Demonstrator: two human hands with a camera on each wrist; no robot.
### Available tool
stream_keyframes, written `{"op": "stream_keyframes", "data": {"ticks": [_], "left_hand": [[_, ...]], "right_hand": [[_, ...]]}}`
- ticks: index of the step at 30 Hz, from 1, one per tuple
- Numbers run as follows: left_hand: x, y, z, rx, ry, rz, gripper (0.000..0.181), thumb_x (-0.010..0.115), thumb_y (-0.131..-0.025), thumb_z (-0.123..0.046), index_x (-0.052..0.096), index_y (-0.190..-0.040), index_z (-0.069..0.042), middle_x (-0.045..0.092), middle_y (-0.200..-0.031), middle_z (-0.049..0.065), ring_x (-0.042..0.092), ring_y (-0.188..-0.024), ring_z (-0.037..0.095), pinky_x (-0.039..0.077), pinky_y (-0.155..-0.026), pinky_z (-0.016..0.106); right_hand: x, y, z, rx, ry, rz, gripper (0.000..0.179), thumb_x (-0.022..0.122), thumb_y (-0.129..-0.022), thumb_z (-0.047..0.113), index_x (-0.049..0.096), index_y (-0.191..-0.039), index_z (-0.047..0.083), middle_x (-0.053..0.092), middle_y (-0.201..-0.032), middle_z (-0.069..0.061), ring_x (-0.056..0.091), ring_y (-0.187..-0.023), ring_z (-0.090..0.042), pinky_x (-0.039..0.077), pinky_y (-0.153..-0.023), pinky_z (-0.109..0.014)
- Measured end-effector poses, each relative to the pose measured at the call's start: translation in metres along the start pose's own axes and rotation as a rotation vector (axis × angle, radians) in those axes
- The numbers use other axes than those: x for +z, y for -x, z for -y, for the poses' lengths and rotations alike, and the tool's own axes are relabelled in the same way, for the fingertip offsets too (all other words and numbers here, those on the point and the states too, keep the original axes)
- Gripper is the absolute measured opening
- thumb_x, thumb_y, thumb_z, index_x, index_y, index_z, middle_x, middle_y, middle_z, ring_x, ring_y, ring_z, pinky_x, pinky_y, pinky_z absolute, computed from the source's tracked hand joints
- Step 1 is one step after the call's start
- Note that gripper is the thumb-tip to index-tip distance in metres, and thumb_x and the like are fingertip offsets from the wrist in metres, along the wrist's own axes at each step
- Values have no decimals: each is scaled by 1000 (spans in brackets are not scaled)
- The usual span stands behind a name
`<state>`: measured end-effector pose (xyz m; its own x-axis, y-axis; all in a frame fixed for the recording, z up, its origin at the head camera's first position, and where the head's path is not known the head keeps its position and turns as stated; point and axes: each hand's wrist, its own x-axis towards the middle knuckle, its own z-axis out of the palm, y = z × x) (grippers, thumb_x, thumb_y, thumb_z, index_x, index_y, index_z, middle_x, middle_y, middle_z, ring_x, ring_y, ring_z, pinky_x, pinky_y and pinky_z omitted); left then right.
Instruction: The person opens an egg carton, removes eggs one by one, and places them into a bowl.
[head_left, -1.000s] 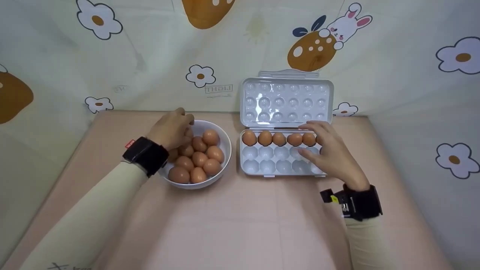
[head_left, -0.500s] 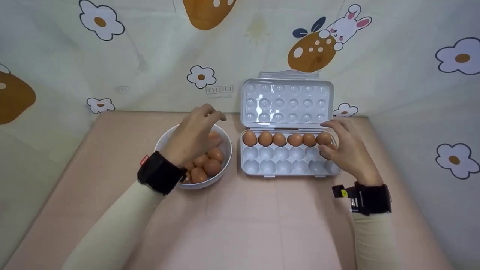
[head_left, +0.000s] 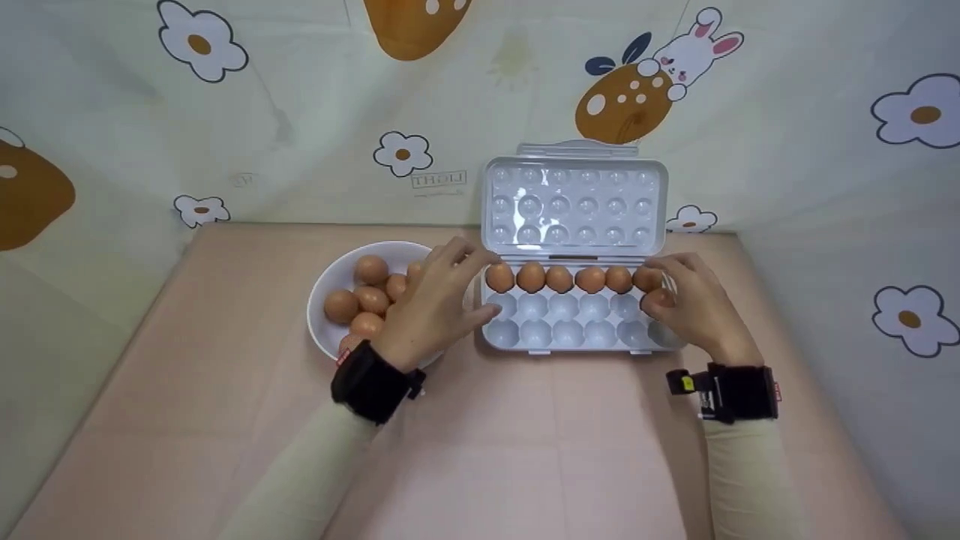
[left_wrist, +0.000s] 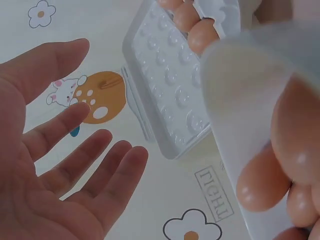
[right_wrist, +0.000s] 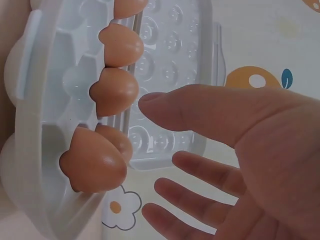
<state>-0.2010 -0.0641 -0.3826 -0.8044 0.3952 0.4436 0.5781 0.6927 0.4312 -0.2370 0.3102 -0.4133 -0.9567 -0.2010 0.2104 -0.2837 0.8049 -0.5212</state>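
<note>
My left hand [head_left: 433, 307] reaches over the right side of a white bowl [head_left: 319, 281] of brown eggs [head_left: 367, 300], its fingertips right at the left end of an egg carton [head_left: 567, 331]. In the left wrist view that hand [left_wrist: 65, 145] has its fingers spread with nothing between them. My right hand [head_left: 705, 304] is at the carton's right end, beside an egg [head_left: 658, 300] in the middle row. In the right wrist view its thumb and fingers stand apart from that egg [right_wrist: 95, 160]. A full row of eggs [head_left: 559, 279] fills the back of the carton.
The carton's dimpled lid [head_left: 574, 202] stands raised at the back, against a printed curtain [head_left: 300, 112]. The bowl is just left of the carton. Both rest on a pink-covered table [head_left: 487, 450].
My left hand has moved right from among the eggs in the bowl to the carton's left end. My right hand shifted right to the carton's end, then stayed there.
</note>
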Motion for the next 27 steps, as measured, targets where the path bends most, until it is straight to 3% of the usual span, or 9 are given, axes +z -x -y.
{"op": "stream_keyframes", "data": {"ticks": [10,17,27], "left_hand": [[38,5,-12,-24,44,46,56,91,-87,-25,65,-136,-17,56,-129,-1,55,-114,21,52,-95,32],[47,9,-9,-14,28,34,56,92,-85,-24,65,-134,-15,50,-125,-1,53,-110,22,52,-93,33],[55,7,-7,50,32,39,53,92,-85,-23,67,-131,-14,48,-121,1,55,-109,25,53,-91,34]], "right_hand": [[9,0,-8,106,21,100,43,69,-90,-6,70,-131,7,52,-131,-21,51,-116,-39,47,-102,-55],[14,-3,-10,91,21,125,48,63,-84,-13,70,-123,14,54,-113,-19,52,-105,-36,46,-87,-47],[18,-3,-14,116,100,155,44,64,-80,-18,70,-115,8,52,-103,-16,53,-93,-35,47,-76,-43]]}}
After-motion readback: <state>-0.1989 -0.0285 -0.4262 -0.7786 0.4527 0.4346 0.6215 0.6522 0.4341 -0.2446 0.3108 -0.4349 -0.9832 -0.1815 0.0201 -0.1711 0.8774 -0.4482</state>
